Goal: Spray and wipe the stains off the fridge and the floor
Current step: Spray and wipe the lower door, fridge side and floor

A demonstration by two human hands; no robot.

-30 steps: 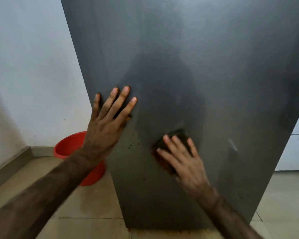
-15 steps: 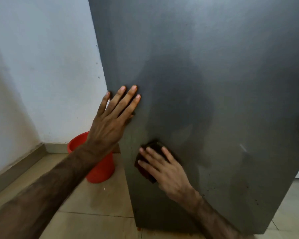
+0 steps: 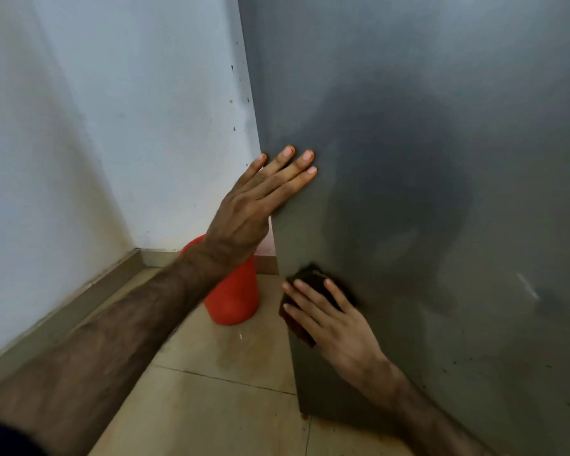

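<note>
Fridge (image 3: pixel 441 159) is the landmark for all of this; its grey side panel fills the right of the view, its near vertical edge running down to the floor (image 3: pixel 211 406). Right hand (image 3: pixel 334 319) lies low on that panel, just inside the edge, fingers straight and spread, pressing a dark sponge (image 3: pixel 310 278) flat against the metal, so the grip is released rather than clenched round it; the sponge pokes out above and to the left of the fingertips, overlapping the fridge's edge. Left hand (image 3: pixel 257 202) is higher on the same edge, also flat and released, palm braced on the metal and holding nothing. Remaining dark specks (image 3: pixel 458 362) sit low on the panel, to the right of the sponge and further from the edge; the right hand is much the nearer, so the next stroke probably runs rightward and slightly down. Red bucket (image 3: pixel 234 291) stands on the floor beside the fridge's edge, below the left wrist. Against the earlier frames, the sponge has travelled from mid-panel leftward to the edge; the rusty smear it covered is gone.
</note>
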